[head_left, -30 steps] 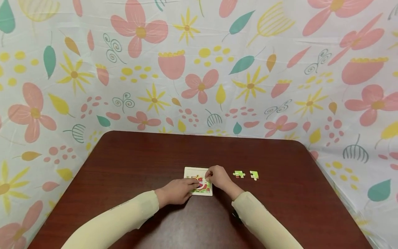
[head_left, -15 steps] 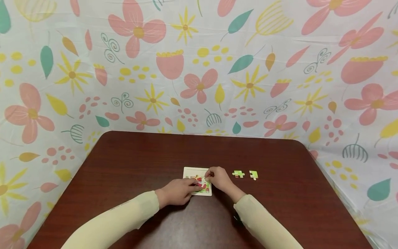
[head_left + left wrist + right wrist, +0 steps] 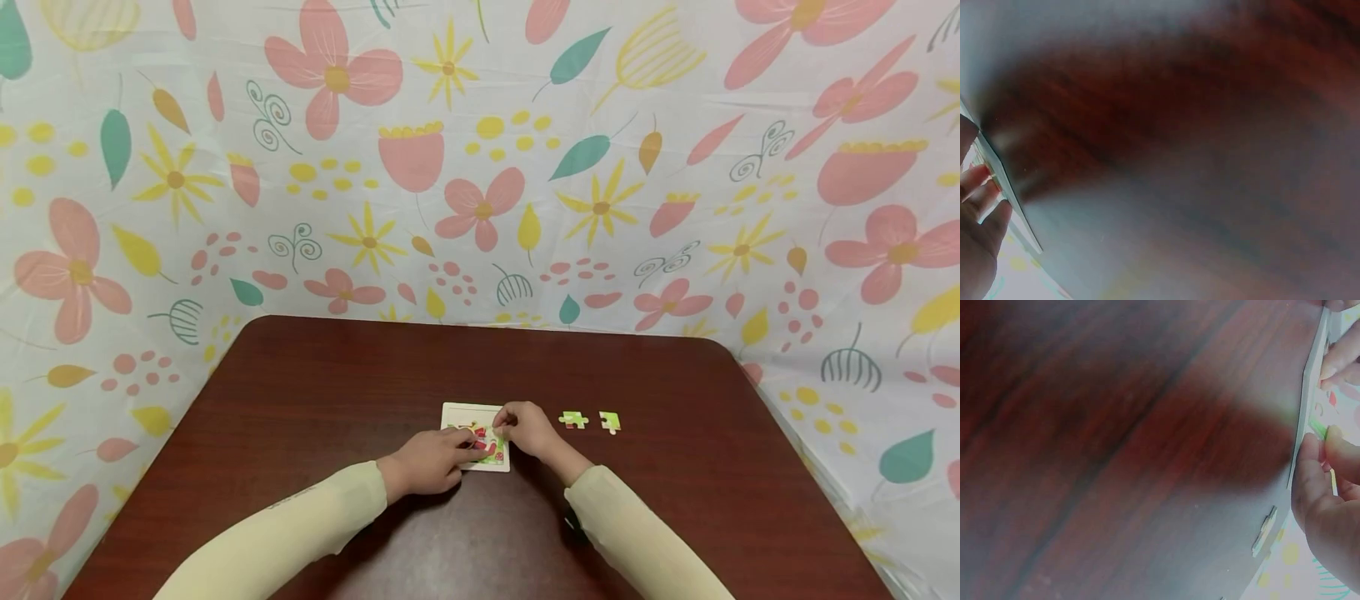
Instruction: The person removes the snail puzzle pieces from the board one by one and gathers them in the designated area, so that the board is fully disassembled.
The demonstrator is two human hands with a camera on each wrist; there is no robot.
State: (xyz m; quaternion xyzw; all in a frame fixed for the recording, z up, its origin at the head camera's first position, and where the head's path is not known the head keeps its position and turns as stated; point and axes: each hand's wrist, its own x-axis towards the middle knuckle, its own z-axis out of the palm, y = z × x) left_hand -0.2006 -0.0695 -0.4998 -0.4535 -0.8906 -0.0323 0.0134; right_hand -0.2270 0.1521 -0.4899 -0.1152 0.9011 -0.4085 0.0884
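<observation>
A jigsaw puzzle board [image 3: 459,413] with a pale frame and a colourful red and green picture lies on the table, partly hidden by both hands. My left hand [image 3: 426,462] reaches over its left side, fingers extended onto the picture. At the upper right of the board, my right hand [image 3: 531,428] pinches a small puzzle piece [image 3: 1318,428], whose green edge shows between thumb and fingers in the right wrist view. In the left wrist view, the left fingertips [image 3: 986,187] lie over the board beside its edge [image 3: 1013,200].
Two loose green puzzle pieces, one with side tabs [image 3: 573,420] and one notched [image 3: 610,422], lie to the right of the board. The dark red-brown table [image 3: 360,367] reaches back to a flower-print cloth [image 3: 480,167]. A small dark object [image 3: 572,521] shows under the right sleeve.
My left fingers have shifted slightly right and spread over the picture. The right hand stays at the board's upper right, nearly still. The loose pieces lie as before.
</observation>
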